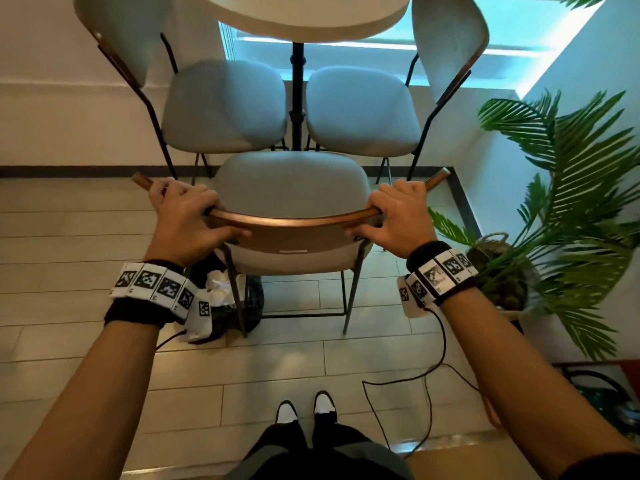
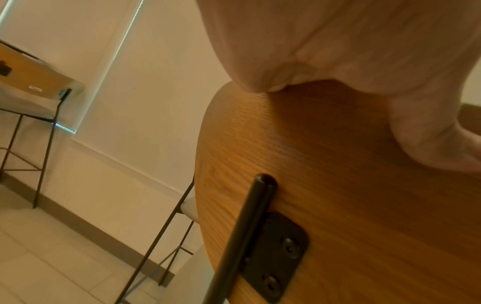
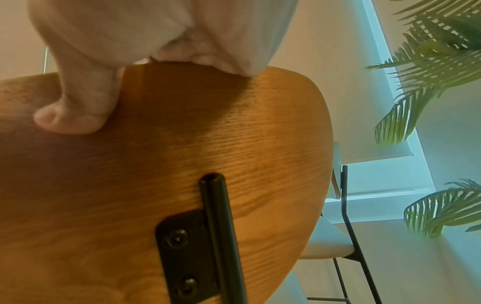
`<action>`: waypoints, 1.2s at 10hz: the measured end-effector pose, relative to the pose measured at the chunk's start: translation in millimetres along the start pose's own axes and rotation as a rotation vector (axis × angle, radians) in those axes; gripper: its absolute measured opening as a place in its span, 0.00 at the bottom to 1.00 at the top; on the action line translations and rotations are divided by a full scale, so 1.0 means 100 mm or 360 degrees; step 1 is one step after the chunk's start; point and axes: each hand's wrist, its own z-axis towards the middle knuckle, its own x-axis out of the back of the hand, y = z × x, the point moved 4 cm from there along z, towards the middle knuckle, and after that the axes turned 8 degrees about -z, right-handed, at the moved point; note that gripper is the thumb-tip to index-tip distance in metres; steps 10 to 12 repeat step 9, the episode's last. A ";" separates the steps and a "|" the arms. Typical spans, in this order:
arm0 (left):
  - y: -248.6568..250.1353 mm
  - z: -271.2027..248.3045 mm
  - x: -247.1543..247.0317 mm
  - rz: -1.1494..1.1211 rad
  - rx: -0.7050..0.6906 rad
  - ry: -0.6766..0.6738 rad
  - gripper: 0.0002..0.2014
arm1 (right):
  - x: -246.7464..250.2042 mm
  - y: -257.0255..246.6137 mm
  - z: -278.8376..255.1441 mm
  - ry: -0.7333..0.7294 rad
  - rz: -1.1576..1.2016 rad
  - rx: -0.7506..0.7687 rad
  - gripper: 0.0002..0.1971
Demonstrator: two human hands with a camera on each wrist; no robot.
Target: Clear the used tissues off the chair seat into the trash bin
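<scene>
The near chair has a grey seat with nothing on it and a curved wooden backrest. My left hand grips the left end of that backrest, fingers over the top edge and thumb on the back face. My right hand grips the right end the same way. The wrist views show the wood back up close with each thumb pressed on it. A black mesh trash bin with white crumpled tissues inside stands on the floor under the chair's left side.
Two more grey chairs face in under a round table on a black post. A potted palm stands close on the right. Wrist cables trail over the tiled floor by my feet.
</scene>
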 end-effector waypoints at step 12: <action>0.10 -1.69 -0.40 -0.0357 0.0435 -0.0356 0.33 | 1.58 -0.44 -0.39 0.0110 0.1314 -0.0214 0.29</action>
